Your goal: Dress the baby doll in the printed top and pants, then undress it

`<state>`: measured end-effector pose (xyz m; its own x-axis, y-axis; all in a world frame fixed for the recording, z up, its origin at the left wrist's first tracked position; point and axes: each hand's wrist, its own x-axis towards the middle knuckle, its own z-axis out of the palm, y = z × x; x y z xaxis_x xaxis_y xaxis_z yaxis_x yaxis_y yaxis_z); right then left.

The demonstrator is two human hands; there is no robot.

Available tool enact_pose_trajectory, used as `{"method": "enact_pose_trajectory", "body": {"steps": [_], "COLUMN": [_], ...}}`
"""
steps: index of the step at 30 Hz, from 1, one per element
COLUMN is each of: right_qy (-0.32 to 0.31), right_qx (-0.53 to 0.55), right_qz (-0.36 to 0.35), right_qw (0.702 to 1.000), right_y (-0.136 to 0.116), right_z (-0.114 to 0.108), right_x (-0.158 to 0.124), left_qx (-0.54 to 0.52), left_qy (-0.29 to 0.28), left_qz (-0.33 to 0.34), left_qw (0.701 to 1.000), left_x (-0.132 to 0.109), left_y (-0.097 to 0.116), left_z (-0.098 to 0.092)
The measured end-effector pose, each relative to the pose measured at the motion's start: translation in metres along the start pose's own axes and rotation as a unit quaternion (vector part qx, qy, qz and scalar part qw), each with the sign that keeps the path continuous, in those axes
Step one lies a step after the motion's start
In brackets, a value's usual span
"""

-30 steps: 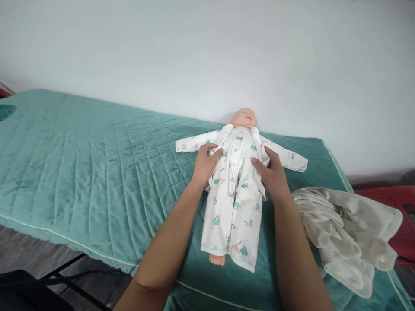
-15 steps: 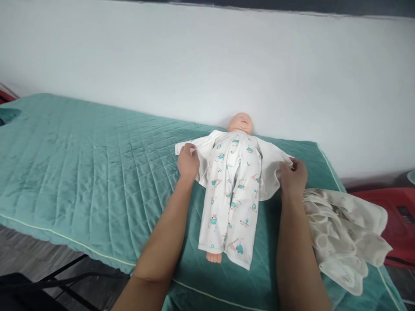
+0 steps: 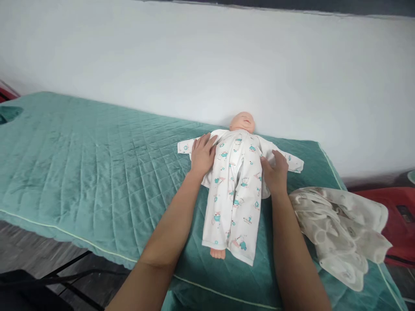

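Note:
A baby doll (image 3: 242, 122) lies on its back, head toward the wall, with one foot showing at the bottom. It is in a white baby shirt (image 3: 293, 162) spread out at both sides and white printed pants (image 3: 231, 194) pulled high over its chest. My left hand (image 3: 203, 154) rests on the shirt at the sleeve on the left, fingers stretched out and apart. My right hand (image 3: 275, 172) is at the shirt's right side, thumb by the pants' edge and fingers apart from it. The doll's hands are hidden in the sleeves.
A green quilted cover (image 3: 97, 164) lies over the bed under the doll. To the right is a crumpled white cloth (image 3: 340, 233), close to my right forearm. Beyond the edge stands a red object (image 3: 397, 216). A white wall (image 3: 194, 60) rises behind the bed.
Both hands have let go of the shirt's outer edges and moved inward toward the doll's body. The printed sleeves now lie spread outward on both sides.

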<state>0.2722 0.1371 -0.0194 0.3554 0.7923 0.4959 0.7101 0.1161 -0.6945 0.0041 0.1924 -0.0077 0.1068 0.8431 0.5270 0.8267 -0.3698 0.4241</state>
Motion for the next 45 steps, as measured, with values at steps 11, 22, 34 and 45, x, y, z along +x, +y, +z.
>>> {"method": "enact_pose_trajectory", "body": {"steps": [11, 22, 34, 45], "right_qy": [0.013, 0.124, -0.018, -0.279], "right_qx": [-0.076, -0.018, -0.217, -0.353], "right_qz": [-0.005, 0.148, -0.025, -0.073], "right_qw": [0.997, 0.981, 0.976, 0.89], "right_y": [-0.002, 0.011, -0.035, -0.022], "right_z": [0.005, -0.001, -0.002, 0.004], "right_x": [0.001, 0.013, 0.006, 0.08], "left_qx": [0.055, -0.007, -0.059, 0.012], "left_qy": [0.003, 0.078, 0.029, -0.015], "left_qz": [-0.042, -0.107, -0.032, -0.027], "left_qw": [0.998, 0.991, 0.997, 0.999], "left_x": [0.023, 0.027, 0.026, 0.026], "left_y": [-0.009, -0.024, -0.017, -0.013], "left_z": [0.007, 0.013, 0.009, 0.004]}}
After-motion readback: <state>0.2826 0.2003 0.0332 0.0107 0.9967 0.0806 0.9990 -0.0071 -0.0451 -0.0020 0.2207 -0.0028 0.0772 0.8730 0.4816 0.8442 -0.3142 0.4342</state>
